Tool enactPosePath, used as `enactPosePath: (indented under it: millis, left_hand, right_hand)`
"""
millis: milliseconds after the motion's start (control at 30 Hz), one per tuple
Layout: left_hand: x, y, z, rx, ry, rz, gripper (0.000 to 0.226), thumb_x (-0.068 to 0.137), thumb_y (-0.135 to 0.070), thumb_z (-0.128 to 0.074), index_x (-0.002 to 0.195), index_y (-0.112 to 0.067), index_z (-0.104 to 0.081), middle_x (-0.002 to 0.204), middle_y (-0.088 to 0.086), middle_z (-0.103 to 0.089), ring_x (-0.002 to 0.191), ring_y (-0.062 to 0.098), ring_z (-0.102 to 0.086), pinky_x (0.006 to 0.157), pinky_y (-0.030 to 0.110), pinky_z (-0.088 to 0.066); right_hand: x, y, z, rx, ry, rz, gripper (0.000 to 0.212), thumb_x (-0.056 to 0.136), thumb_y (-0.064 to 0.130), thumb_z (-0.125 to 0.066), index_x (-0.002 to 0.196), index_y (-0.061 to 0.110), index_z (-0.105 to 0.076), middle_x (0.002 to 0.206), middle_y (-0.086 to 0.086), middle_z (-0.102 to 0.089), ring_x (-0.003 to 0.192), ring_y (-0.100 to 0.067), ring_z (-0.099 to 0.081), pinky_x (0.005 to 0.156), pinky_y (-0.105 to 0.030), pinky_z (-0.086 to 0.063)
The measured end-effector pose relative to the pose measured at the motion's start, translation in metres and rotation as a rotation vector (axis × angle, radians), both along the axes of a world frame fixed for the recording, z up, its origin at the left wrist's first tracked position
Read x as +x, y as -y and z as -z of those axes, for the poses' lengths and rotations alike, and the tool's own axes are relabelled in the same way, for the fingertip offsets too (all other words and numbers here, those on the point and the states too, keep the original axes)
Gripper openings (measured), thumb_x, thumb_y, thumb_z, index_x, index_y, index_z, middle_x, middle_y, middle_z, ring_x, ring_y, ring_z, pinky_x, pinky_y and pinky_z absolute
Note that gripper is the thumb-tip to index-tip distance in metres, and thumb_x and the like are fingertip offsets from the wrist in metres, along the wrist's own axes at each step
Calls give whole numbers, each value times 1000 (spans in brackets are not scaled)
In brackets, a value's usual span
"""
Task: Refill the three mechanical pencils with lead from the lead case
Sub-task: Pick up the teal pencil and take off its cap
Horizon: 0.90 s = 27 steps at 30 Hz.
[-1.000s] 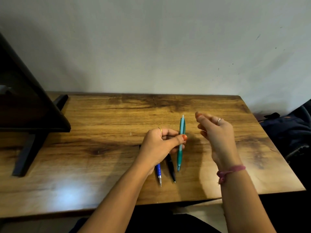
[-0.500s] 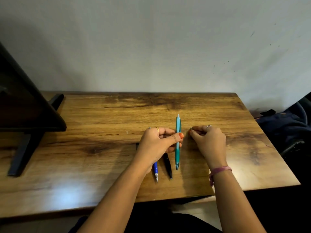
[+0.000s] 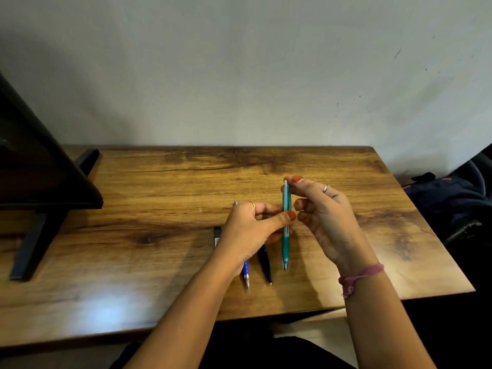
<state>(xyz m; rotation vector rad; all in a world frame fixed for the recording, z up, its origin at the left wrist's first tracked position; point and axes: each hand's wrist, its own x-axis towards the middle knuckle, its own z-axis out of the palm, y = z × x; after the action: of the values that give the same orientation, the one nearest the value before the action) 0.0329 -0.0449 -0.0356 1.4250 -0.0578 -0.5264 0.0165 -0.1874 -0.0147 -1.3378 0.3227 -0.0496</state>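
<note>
Left hand [image 3: 250,230] pinches the teal mechanical pencil [image 3: 286,227] mid-barrel, thumb in front and fingers behind; grip closed on it, pencil lifted off the wooden surface [image 3: 159,235], roughly upright in view with tip toward the person. Right hand [image 3: 323,217] is at the pencil's top end, thumb and forefinger closed narrow at the white cap end [image 3: 285,181]; cannot tell whether they hold a lead or the cap, too small. Other right fingers curl loose just beside the barrel. Blue mechanical pencil [image 3: 246,274] lies on the surface left of the teal pencil, mostly hidden under the left hand, silver top end poking out past the knuckles. Black mechanical pencil [image 3: 265,266] lies between blue and teal. Dark lead case [image 3: 217,237] lies flat on the surface further left of the teal pencil, partly covered by the left hand. Pink wrist band [image 3: 359,275] on right wrist. Dark monitor stand [image 3: 34,235] far left of the teal pencil.
</note>
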Motion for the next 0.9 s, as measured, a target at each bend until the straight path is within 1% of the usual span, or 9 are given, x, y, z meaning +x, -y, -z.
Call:
enactPosePath:
  millis: [100, 233, 300, 367, 433, 500, 600, 767, 900]
  left_hand:
    - [0, -1, 0, 12, 21, 8, 11, 80, -18, -74, 91, -17, -72, 82, -1, -75, 78, 9, -72, 61, 15, -53]
    - [-1, -1, 1, 41, 42, 27, 14, 82, -17, -73, 94, -13, -71, 82, 3, -75, 77, 9, -72, 62, 16, -53]
    - [-1, -1, 0, 32, 39, 32, 15, 82, -17, -73, 95, -12, -71, 81, 2, -75, 75, 8, -71, 60, 15, -52]
    - [-1, -1, -1, 24, 42, 40, 14, 81, -17, -74, 95, -12, -71, 80, 1, -75, 73, 7, -71, 59, 13, -51]
    - [0, -1, -1, 15, 39, 38, 14, 80, -18, -74, 93, -14, -71, 81, 2, -75, 74, 7, -71, 59, 14, -51]
    - [1, -1, -1, 12, 38, 28, 12, 80, -18, -75, 91, -16, -72, 82, 2, -75, 76, 8, -71, 60, 14, -52]
    - [2, -3, -1, 12, 44, 19, 10, 80, -18, -75, 90, -19, -72, 81, 1, -75, 75, 7, -71, 61, 15, -52]
    - [3, -5, 0, 3, 42, 13, 11, 79, -19, -75, 90, -18, -72, 79, -1, -75, 75, 7, -71, 61, 15, -52]
    - [2, -3, 1, 29, 39, 39, 9, 79, -17, -76, 82, -24, -71, 77, -6, -75, 75, 6, -70, 61, 15, -52]
  right_hand:
    - [2, -2, 0, 73, -20, 9, 13, 88, 14, -65, 91, 12, -77, 89, -4, -71, 59, -2, -53, 50, -16, -47]
    - [3, -4, 0, 106, -62, -21, 12, 88, 13, -65, 88, 11, -77, 90, -7, -74, 67, -8, -56, 54, -18, -51]
    - [3, -6, 1, 131, -71, -4, 15, 89, 12, -63, 84, 12, -77, 88, -6, -74, 73, -14, -54, 57, -22, -49]
    - [5, -8, 1, 176, -78, 15, 19, 89, 12, -61, 79, 13, -78, 85, -5, -71, 75, -17, -49, 59, -24, -43]
    - [6, -11, -1, 218, -96, 25, 23, 90, 13, -61, 75, 15, -78, 81, -5, -65, 67, -13, -47, 55, -23, -39]
    - [7, -14, -2, 257, -116, 34, 23, 90, 13, -60, 75, 15, -77, 76, -3, -59, 51, -5, -42, 43, -17, -38]
    - [8, -17, -4, 307, -133, 40, 16, 91, 12, -59, 83, 12, -73, 71, 1, -62, 42, -3, -40, 38, -15, -37]
    - [9, -18, -4, 341, -160, 45, 14, 91, 12, -58, 87, 13, -72, 69, 4, -64, 43, -2, -40, 40, -14, -37]
    - [10, -16, -1, 304, -184, 64, 12, 89, 19, -63, 91, 19, -75, 70, 6, -62, 59, -8, -39, 56, -23, -29]
